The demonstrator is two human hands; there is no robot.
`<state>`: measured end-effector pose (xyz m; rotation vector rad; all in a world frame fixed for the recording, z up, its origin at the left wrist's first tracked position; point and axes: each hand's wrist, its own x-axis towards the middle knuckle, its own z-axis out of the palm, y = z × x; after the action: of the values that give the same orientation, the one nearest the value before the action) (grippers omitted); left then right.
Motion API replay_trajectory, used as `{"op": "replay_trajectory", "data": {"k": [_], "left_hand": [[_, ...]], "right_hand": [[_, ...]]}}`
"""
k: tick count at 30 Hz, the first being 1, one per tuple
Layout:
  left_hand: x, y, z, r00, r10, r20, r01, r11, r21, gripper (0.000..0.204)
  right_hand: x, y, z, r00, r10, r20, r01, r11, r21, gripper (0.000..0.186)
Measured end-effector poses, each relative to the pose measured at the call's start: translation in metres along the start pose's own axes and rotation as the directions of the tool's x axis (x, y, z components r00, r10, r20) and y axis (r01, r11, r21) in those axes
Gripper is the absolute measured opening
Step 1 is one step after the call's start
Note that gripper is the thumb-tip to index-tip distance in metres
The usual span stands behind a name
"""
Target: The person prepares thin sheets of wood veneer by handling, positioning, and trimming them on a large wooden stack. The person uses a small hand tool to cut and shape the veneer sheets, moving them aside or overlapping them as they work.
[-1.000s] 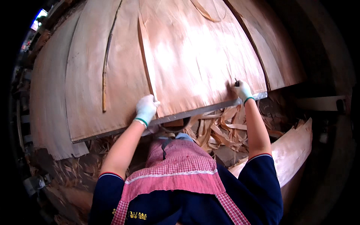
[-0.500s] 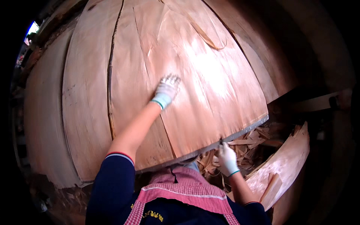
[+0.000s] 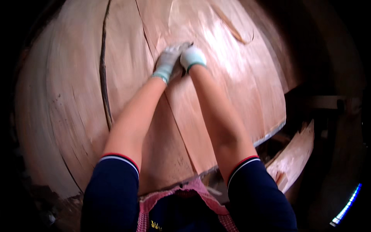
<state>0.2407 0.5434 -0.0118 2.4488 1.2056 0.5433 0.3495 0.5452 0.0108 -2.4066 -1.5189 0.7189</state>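
A broad sheet of thin wood veneer [image 3: 239, 89], pinkish-brown and glossy in places, lies before me with long splits running away from me. My left hand [image 3: 168, 62], in a white glove with a green cuff, rests on the sheet beside a split, its blurred fingers stretched out. Close against it, my right hand [image 3: 192, 58], gloved alike, is closed round a small dark tool [image 3: 190, 45]. Only dark bits of that tool show, so its kind is unclear.
A long dark-edged gap [image 3: 102, 69] runs through the veneer at the left. A loose curled strip [image 3: 232, 29] lies on the far part. Beyond the grey front edge [image 3: 270, 134], at the right, stands a broken veneer piece [image 3: 297, 154].
My right hand has moved from the sheet's front edge up and left to beside my left hand, the dark tool in it. My left hand has shifted slightly farther away. The view has shifted.
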Motion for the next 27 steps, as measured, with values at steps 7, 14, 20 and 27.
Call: {"op": "replay_trajectory", "data": {"k": [7, 14, 20, 27], "left_hand": [[-0.013, -0.046, 0.012, 0.988, -0.046, -0.149, 0.077, 0.974, 0.213, 0.054], [-0.002, -0.025, 0.011, 0.997, -0.024, -0.075, 0.041, 0.972, 0.232, 0.059], [0.007, -0.015, -0.005, 0.983, -0.130, 0.132, 0.103, 0.975, 0.196, 0.068], [0.028, -0.012, -0.037, 0.950, -0.239, 0.202, 0.227, 0.971, 0.078, 0.099]], "right_hand": [[-0.233, 0.067, 0.064, 0.984, -0.174, 0.033, 0.176, 0.983, -0.060, 0.035], [-0.442, 0.186, 0.042, 0.948, 0.058, 0.314, -0.012, 0.989, -0.147, 0.026], [-0.464, 0.292, -0.032, 0.939, 0.325, 0.116, -0.285, 0.920, -0.268, 0.025], [-0.142, 0.173, -0.099, 0.987, -0.158, -0.039, 0.146, 0.963, -0.227, 0.032]]}}
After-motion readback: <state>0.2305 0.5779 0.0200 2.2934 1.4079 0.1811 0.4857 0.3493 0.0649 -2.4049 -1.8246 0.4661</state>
